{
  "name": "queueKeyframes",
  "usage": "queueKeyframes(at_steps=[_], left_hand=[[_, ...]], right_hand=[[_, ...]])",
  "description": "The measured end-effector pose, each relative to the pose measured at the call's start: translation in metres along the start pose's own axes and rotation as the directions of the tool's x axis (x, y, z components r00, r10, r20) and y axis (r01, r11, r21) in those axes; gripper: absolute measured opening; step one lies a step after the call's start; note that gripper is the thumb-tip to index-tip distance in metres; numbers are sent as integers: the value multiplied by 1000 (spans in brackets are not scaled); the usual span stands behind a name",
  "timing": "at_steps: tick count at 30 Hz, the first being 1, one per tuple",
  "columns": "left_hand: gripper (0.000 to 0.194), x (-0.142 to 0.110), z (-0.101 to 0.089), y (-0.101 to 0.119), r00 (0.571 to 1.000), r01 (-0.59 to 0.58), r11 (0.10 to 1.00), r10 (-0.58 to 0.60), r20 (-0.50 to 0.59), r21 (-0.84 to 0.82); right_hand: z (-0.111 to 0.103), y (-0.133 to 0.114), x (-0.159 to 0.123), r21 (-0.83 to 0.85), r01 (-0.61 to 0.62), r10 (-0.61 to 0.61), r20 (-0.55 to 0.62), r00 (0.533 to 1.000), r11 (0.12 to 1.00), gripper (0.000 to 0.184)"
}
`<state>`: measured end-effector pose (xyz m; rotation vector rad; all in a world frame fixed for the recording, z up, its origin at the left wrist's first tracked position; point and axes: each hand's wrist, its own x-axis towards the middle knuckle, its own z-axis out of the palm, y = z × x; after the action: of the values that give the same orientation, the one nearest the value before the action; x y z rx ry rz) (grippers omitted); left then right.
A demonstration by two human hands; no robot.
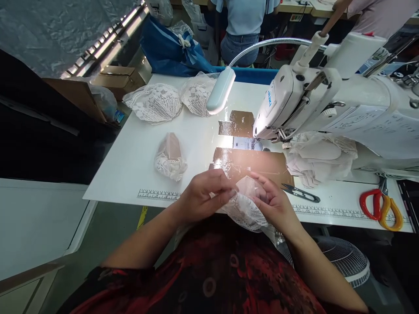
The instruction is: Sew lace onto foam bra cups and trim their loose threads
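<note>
Between my two hands is a white lace bra cup (246, 208), held at the table's front edge with its sheer part upward. My left hand (209, 192) pinches the lace at its left side, thumb and forefinger together. My right hand (273, 201) grips the right side, fingers curled behind the sheer fabric and thumb in front. Another lace cup piece (170, 158) lies on the table to the left. Just beyond my hands stands a sewing machine (284, 102), its needle area lit.
Two lace stacks (157, 102) sit at the far left of the white table (127, 159). Thread snips (301, 193) and scissors (381, 207) lie at right, near a fabric pile (319, 157). A lamp (221, 90) overhangs. People sit beyond.
</note>
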<state>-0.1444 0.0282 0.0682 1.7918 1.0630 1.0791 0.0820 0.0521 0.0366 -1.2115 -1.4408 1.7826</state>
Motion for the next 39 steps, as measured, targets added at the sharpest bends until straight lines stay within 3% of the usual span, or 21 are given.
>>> queueKeyframes(at_steps=[1,3,4,5,6,8,10,12,15,17,19,21,25,28,30,32,34,37,39], left_hand=[[15,-1,-2,6,993,-57,997,52,105,42],[17,-3,-3,17,919,-135,990,108,380,45],[18,-3,-2,19,875,-147,988,106,472,50],[19,-3,-1,20,871,-147,985,84,485,92],[20,-3,1,18,907,-138,976,56,416,168],[19,-3,4,11,989,-82,944,37,145,318],[17,-2,8,3,998,-36,943,53,-43,330],[17,-1,12,-4,999,1,976,8,-43,218],[28,2,23,-11,988,155,988,-155,24,4],[34,4,32,-15,970,232,968,-238,-50,-94],[37,6,39,-17,941,251,957,-276,-196,-143],[38,6,43,-18,915,251,954,-290,-282,-166],[40,5,44,-17,928,226,956,-270,-256,-187],[41,5,41,-17,946,205,964,-240,-216,-171],[42,5,39,-19,927,247,943,-297,-229,-223],[41,4,37,-22,870,313,852,-435,-233,-421],[49,0,37,-23,820,320,656,-554,-148,-684],[66,-6,45,-20,846,288,355,-530,62,-889],[57,-7,53,-14,856,309,262,-496,147,-914]], right_hand=[[-1,2,0,-21,22,-23,-39,999,1000,64],[-2,4,0,-66,82,-87,-90,992,994,64],[-3,5,-1,-100,128,-139,-107,985,987,56],[-4,5,-1,-144,183,-200,-118,973,973,45],[-4,4,-1,-191,239,-264,-121,957,952,33],[-5,2,-2,-262,321,-357,-101,928,910,16],[-5,0,-2,-281,337,-369,-68,927,899,15],[-5,-1,-1,-270,313,-338,-47,940,910,17],[-5,1,1,-213,286,-299,-33,954,934,26],[-5,5,2,-95,264,-264,6,964,960,42],[-6,7,2,26,228,-230,77,970,973,58],[-5,8,3,40,203,-206,96,974,978,68],[-1,3,6,-16,122,-122,28,992,992,32],[2,4,10,66,98,-103,73,992,993,35],[3,8,12,131,86,-95,71,993,988,36],[4,11,13,228,74,-75,-2,997,971,35],[3,13,13,334,93,-52,-129,990,938,34],[4,11,14,354,173,-91,-236,967,919,31],[7,9,15,241,210,-164,-198,966,947,26]])
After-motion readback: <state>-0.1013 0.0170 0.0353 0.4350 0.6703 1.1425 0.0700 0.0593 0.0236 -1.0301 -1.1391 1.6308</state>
